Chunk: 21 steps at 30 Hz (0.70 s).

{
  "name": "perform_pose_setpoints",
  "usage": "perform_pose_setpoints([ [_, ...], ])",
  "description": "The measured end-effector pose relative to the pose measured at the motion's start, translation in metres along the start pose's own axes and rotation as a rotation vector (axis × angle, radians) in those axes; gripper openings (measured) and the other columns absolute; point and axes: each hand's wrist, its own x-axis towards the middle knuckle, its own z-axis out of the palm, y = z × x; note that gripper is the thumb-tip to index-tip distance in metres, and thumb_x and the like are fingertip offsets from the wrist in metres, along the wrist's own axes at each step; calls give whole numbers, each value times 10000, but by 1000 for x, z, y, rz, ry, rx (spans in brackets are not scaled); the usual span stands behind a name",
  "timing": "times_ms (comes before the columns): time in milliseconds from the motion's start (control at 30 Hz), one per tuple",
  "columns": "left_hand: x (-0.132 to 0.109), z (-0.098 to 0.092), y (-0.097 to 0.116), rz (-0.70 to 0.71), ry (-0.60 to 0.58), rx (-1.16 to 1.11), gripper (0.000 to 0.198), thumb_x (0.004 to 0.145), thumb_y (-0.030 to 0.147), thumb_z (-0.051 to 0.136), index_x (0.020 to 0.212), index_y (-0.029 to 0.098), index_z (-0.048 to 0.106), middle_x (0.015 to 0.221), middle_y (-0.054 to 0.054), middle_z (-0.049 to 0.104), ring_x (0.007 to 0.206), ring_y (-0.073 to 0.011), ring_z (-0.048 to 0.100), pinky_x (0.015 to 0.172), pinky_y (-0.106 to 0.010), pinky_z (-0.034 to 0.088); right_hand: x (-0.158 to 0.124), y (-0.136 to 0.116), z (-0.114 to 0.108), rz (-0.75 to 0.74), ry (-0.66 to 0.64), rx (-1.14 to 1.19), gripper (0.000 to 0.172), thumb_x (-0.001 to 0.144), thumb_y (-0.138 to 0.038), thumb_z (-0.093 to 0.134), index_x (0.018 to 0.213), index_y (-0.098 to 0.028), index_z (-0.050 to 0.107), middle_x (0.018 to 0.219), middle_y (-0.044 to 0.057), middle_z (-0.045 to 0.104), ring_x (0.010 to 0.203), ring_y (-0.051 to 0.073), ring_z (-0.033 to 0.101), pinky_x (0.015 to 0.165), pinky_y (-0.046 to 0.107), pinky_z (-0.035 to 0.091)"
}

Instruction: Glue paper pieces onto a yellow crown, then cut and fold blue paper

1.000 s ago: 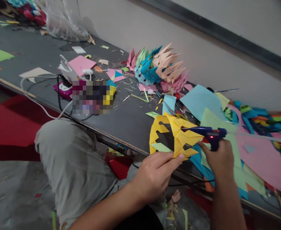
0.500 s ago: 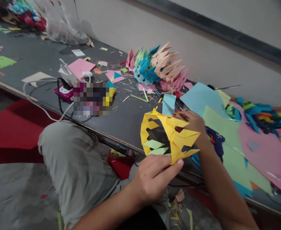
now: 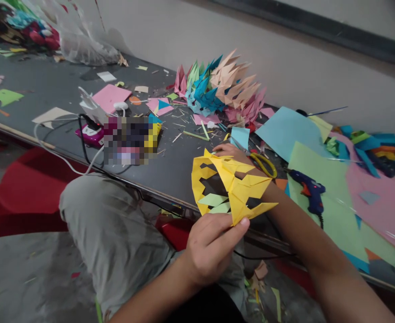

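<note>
My left hand (image 3: 214,246) pinches the lower edge of a yellow folded-paper ring (image 3: 237,184) with pointed tips, held in front of the table edge. Pale green paper points (image 3: 214,200) show inside the ring. Behind it, my right hand (image 3: 231,151) reaches low over the table; its fingers look stretched out and hold nothing that I can see, though the ring hides part of the hand. Scissors with yellow handles (image 3: 264,165) lie just right of that hand, beside a light blue paper piece (image 3: 240,137).
Spiky paper rings in several colours (image 3: 217,89) stand against the wall. A blue glue gun (image 3: 313,190) lies on green sheets (image 3: 301,166) at the right. Paper scraps, a purple power strip (image 3: 89,134) with cables and a plastic bag (image 3: 86,45) are on the left.
My right hand has let go of the scissors and moved left behind the yellow ring; the scissors now lie on the table. The ring has shifted slightly left in my left hand.
</note>
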Motion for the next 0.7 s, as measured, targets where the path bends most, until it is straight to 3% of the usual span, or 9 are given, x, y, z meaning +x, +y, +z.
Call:
perform_pose_setpoints([
  [167, 0, 1, 0, -5, -17, -51, 365, 819, 11, 501, 1172, 95, 543, 894, -94, 633, 824, -157, 579, 669, -282, 503, 5, -4, 0, 25, 27, -37, 348, 828, -264, 479, 1094, -62, 577, 1088, 161, 618, 1002, 238, 537, 911, 381, 398],
  [333, -1, 1, -2, -13, -29, -64, 400, 821, 2, 490, 1209, 95, 521, 920, -100, 629, 847, -160, 574, 683, -283, 499, 1, -3, 6, -12, -29, -52, 225, 822, -183, 478, 1002, -154, 610, 1058, 87, 613, 1014, 192, 517, 928, 315, 392],
  [700, 0, 1, -1, -4, -31, -73, 455, 819, -8, 491, 1258, 111, 486, 943, -99, 626, 863, -163, 568, 687, -292, 497, -11, -3, -1, 111, -7, -25, 291, 757, -196, 523, 1038, -158, 585, 1060, 105, 627, 985, 228, 567, 877, 352, 441],
])
